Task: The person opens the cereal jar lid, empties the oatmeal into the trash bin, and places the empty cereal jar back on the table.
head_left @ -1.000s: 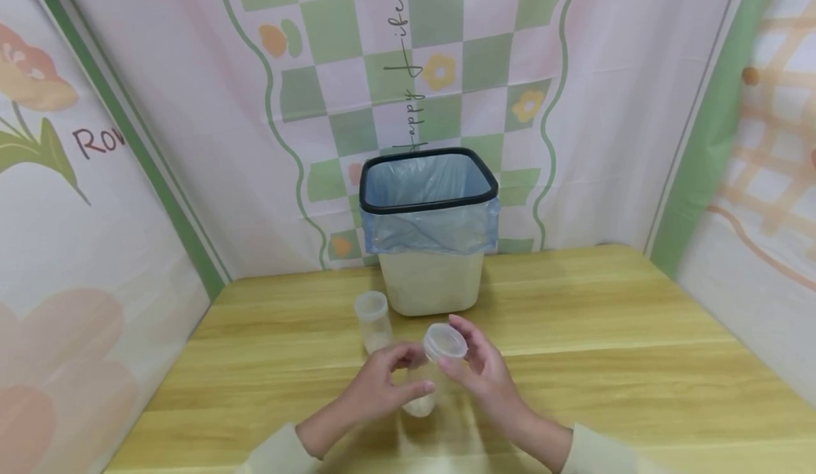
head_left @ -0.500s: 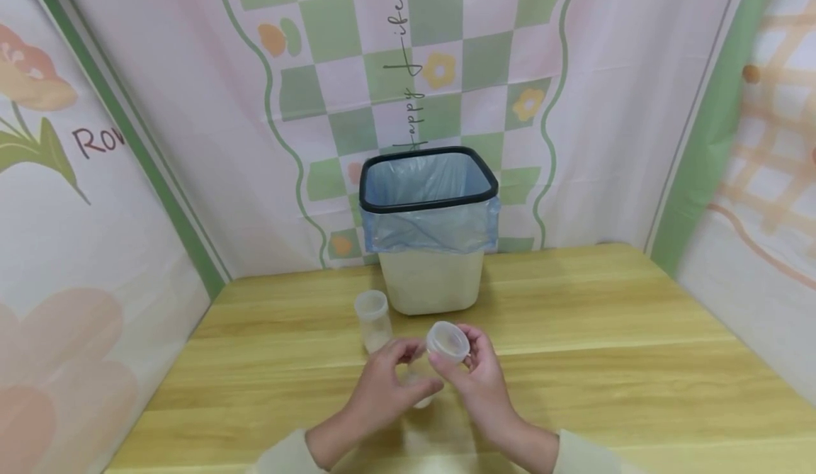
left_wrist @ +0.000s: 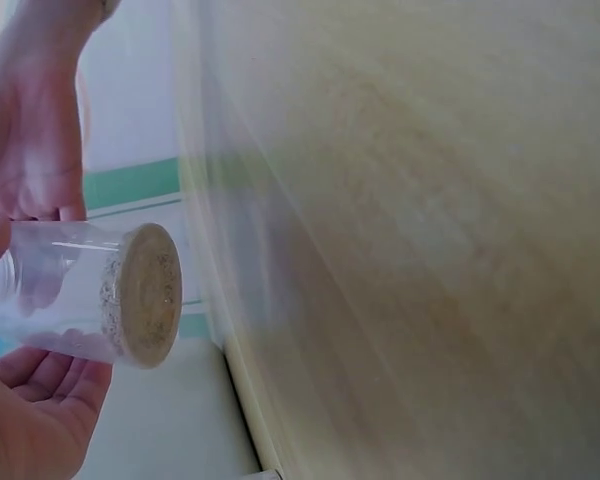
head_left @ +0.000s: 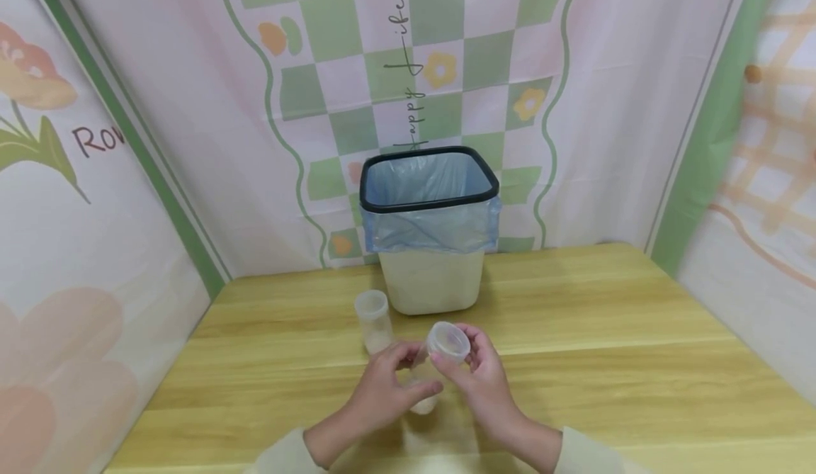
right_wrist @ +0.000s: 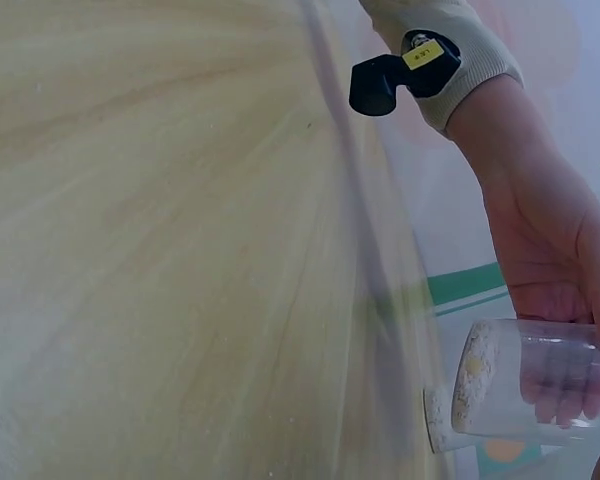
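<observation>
A clear plastic jar [head_left: 428,369] with a translucent lid [head_left: 449,341] is held between both hands over the wooden table, its lid leaning to the right. Pale grainy bits lie at its bottom [left_wrist: 145,295]. My left hand [head_left: 385,389] grips the jar's body, thumb in front and fingers behind it, as the right wrist view also shows [right_wrist: 560,280]. With fingers and thumb, my right hand [head_left: 481,378] holds the lid's rim from the right side. A second lidded jar [head_left: 375,322] of the same kind stands upright just behind the left hand.
A cream bin [head_left: 433,283] with a black rim and blue liner bag stands at the back middle. Printed curtains [head_left: 605,105] close off the back and both sides of the wooden table [head_left: 605,346].
My right hand's fingers have shifted round the lid, its far fingers now curled behind the rim. My left hand and the jar have moved slightly right. The second jar stays put.
</observation>
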A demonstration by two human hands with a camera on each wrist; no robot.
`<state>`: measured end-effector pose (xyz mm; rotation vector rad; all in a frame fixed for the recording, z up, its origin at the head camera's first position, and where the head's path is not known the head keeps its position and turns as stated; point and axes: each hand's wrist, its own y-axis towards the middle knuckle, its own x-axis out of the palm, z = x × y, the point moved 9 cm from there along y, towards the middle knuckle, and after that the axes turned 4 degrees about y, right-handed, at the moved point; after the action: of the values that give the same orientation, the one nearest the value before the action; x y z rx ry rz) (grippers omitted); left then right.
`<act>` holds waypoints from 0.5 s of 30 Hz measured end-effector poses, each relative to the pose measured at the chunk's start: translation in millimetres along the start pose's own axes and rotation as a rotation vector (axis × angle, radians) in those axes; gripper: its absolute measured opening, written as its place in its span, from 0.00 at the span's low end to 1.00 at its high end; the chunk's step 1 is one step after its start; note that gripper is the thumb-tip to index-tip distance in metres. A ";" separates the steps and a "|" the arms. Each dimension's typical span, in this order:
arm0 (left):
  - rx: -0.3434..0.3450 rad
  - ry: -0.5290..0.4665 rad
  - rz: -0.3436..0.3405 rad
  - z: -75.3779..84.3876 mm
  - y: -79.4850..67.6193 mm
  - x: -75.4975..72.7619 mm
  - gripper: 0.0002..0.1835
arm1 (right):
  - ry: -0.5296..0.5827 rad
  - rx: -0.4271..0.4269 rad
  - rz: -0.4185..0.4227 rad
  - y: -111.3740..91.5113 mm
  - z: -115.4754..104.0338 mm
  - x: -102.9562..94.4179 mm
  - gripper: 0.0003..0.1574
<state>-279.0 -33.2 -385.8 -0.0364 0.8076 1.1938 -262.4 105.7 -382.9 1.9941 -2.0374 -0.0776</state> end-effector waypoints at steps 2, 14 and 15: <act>-0.010 -0.010 -0.010 -1.2 0.0 0.2 0.28 | -0.001 -0.017 -0.020 1.1 -1.3 0.2 0.29; -0.024 -0.063 -0.011 -6.5 -0.6 -2.4 0.28 | 0.007 -0.096 -0.068 10.0 -11.2 -7.1 0.30; -0.028 -0.061 -0.010 -6.9 -0.8 -2.9 0.28 | 0.008 -0.096 -0.067 10.5 -11.6 -8.1 0.31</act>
<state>-282.4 -38.8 -389.5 -0.0268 0.7366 1.1911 -269.8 116.0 -370.7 2.0004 -1.9243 -0.1774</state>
